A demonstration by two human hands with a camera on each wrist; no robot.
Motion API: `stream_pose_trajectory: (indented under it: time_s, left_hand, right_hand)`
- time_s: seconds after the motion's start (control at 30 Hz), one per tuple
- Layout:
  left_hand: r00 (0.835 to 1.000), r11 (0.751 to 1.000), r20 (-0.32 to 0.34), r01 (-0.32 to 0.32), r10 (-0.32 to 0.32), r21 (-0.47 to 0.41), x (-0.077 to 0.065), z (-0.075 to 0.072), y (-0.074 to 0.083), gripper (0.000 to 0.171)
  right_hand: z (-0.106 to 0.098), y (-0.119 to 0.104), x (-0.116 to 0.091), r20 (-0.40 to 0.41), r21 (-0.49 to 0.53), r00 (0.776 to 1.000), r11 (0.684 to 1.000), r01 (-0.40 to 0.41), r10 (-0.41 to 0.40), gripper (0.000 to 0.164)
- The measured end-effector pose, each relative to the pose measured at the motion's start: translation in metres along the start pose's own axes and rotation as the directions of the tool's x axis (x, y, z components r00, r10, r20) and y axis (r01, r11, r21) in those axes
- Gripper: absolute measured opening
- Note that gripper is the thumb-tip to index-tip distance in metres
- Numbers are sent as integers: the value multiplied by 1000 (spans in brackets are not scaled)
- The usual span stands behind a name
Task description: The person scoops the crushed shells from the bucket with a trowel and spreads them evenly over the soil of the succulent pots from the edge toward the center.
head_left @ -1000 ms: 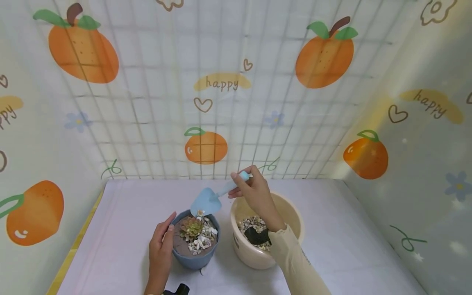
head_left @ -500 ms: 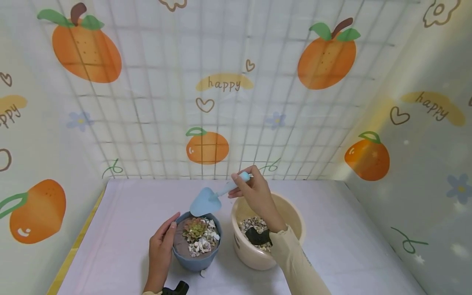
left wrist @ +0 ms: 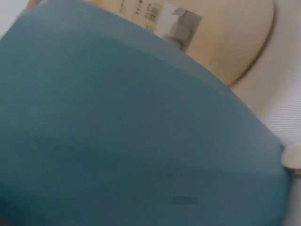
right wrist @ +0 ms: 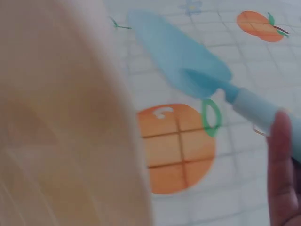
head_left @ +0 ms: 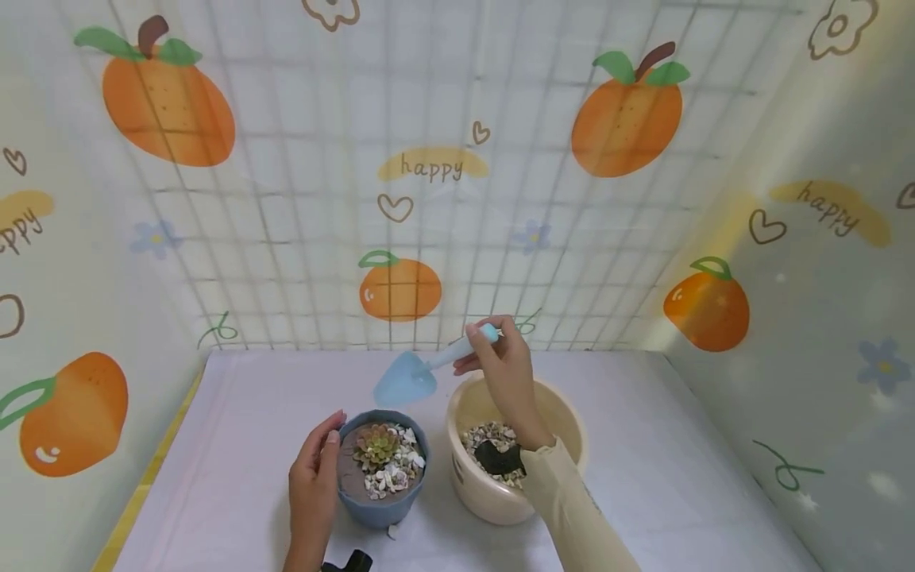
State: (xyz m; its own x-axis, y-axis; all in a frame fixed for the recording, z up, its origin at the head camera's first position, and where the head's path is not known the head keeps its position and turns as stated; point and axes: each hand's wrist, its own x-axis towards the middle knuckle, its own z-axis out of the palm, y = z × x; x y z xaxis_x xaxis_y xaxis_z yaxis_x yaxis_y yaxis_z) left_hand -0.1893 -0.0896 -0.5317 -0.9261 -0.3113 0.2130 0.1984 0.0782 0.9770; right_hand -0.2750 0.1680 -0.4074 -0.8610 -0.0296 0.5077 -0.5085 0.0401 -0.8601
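A light-blue hand trowel [head_left: 406,380] is pinched by its handle in my right hand [head_left: 509,365]. Its blade is above and behind the blue flowerpot [head_left: 379,512], and in the right wrist view the trowel blade [right wrist: 178,56] looks bare. In the pot grow a green-and-reddish succulent [head_left: 376,446] and, beside it, white pebbles [head_left: 393,474] on grey-brown soil. My left hand [head_left: 313,477] rests against the pot's left side, fingertips at the rim. The flowerpot wall [left wrist: 131,122] fills most of the left wrist view.
Right of the flowerpot stands a cream tub [head_left: 493,504] with pebbles [head_left: 493,437] in it, under my right forearm. A small pale chip [head_left: 392,531] lies by the pot's foot on the white tabletop [head_left: 236,445]. A wire grid [head_left: 322,238] behind printed cloth closes the back.
Pebbles near the trowel's tip a second ago are gone from its blade. The trowel and right hand have risen back and slightly right, off the pot's rim. The left hand stays on the pot.
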Motion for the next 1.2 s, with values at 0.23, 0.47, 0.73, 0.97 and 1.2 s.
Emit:
stream_pose_trajectory:
  time_s: [0.23, 0.47, 0.73, 0.97, 1.2]
  left_hand:
    - [959, 961, 74, -268, 273, -69, -13, 13, 34, 31]
    - [896, 906, 213, -331, 390, -264, -33, 46, 54, 39]
    - [893, 937, 389, -89, 225, -338, -57, 90, 52, 55]
    - [873, 930, 470, 57, 130, -362, -61, 114, 38, 68]
    - [870, 979, 492, 69, 36, -194, -56, 127, 23, 71]
  right_hand:
    - [-29, -11, 5, -219, 35, 968, 990, 137, -127, 28]
    - [-56, -11, 7, -380, -24, 919, 994, 103, -104, 24]
    - [-69, 3, 1, -339, -269, 938, 963, -16, -79, 24]
    - [-69, 5, -1, -187, -481, 979, 876, -21, -79, 31]
    - [-71, 6, -5, -16, -628, 995, 773, -87, 100, 37]
